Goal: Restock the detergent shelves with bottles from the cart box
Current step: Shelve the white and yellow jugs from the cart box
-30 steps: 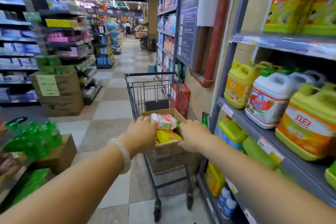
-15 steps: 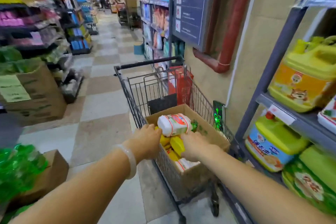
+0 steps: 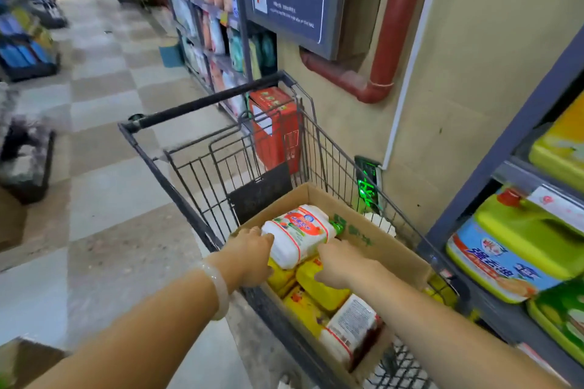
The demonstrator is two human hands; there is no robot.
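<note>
Store aisle: both the left hand (image 3: pixel 252 257) and right hand (image 3: pixel 343 264) grip a white bottle (image 3: pixel 298 235) atop the box (image 3: pixel 373 238); several bottles remain unshelved.

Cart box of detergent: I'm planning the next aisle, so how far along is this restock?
Done: cannot tell; the shelf on the right already holds large jugs. In hand: the left hand and right hand grip the white bottle lying atop the cardboard box. Left: yellow bottles and another white one still fill the box, so much remains.
</note>
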